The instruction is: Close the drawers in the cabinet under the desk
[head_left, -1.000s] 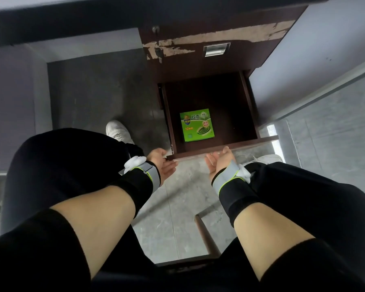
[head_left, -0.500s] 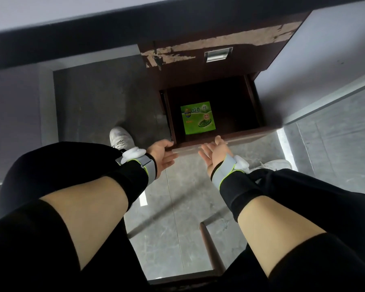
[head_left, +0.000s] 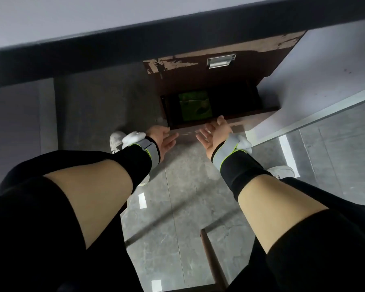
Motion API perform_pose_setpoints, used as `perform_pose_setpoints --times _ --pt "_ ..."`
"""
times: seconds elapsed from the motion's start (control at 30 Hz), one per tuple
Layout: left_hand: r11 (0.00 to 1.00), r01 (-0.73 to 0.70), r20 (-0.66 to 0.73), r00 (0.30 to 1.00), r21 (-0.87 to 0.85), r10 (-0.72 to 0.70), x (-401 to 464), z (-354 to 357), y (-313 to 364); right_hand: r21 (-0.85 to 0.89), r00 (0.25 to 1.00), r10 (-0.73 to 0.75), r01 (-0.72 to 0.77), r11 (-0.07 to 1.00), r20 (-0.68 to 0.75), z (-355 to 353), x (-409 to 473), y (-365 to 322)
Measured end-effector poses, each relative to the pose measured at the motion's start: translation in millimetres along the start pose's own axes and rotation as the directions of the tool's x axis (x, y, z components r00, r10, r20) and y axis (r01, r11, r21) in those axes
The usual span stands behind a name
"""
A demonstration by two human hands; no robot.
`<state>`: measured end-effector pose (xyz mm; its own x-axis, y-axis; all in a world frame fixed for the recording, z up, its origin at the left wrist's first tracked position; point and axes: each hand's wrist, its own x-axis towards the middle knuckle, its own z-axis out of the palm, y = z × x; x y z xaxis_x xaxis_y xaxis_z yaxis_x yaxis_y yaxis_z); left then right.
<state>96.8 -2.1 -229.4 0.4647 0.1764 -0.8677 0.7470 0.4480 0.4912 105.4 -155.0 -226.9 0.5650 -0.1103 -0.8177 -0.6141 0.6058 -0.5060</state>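
Note:
A dark brown cabinet (head_left: pixel 198 81) stands under the desk (head_left: pixel 135 45). Its upper drawer front, with a metal recessed handle (head_left: pixel 221 61) and chipped veneer, is flush with the cabinet. The lower drawer (head_left: pixel 259 116) is still partly out, with a green box (head_left: pixel 195 106) lying in its shadowed inside. My left hand (head_left: pixel 162 138) is at the left end of the drawer's front edge, fingers apart. My right hand (head_left: pixel 215 133) lies flat against the middle of that front edge, palm up and fingers spread. Neither hand holds anything.
I sit with black-clad knees at both sides and white shoes (head_left: pixel 116 140) on a grey tiled floor (head_left: pixel 177 197). A light grey panel (head_left: pixel 316 81) flanks the cabinet on the right. A wooden chair frame (head_left: pixel 211 262) shows at the bottom.
Both hands have moved forward with the lower drawer's front, and the drawer has slid well into the cabinet. The green box now lies in shadow.

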Motion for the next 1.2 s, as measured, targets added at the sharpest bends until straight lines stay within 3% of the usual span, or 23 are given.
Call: perform_pose_setpoints --times 0.23,0.47,0.63,0.87,1.03,1.2 --pt "0.984 -0.014 0.027 0.999 -0.178 0.019 8.9 5.9 19.8 0.024 0.999 0.020 -0.021 0.999 0.050 21.3 18.1 -16.3" --pt "0.935 0.009 0.072 0.997 -0.353 0.018 25.5 19.1 38.4 0.171 0.989 0.075 -0.097 0.981 0.129 35.4 35.7 -32.0" --pt "0.931 -0.004 0.094 0.995 -0.364 0.041 28.9 27.8 52.5 0.183 0.973 0.113 -0.151 0.971 0.202 22.9 30.8 -38.3" --pt "0.940 -0.032 0.084 0.994 -0.339 0.064 45.2 38.9 72.2 0.115 0.983 0.124 -0.140 0.983 0.137 4.8 31.7 -32.0" --pt "0.877 0.025 0.116 0.993 -0.479 0.035 44.8 46.1 78.7 0.104 0.982 0.129 -0.144 0.984 0.135 -2.9 27.8 -26.6" --pt "0.886 0.012 0.131 0.990 -0.463 0.055 37.3 38.5 72.2 0.097 0.979 0.151 -0.165 0.981 0.133 -12.0 20.9 -28.4"
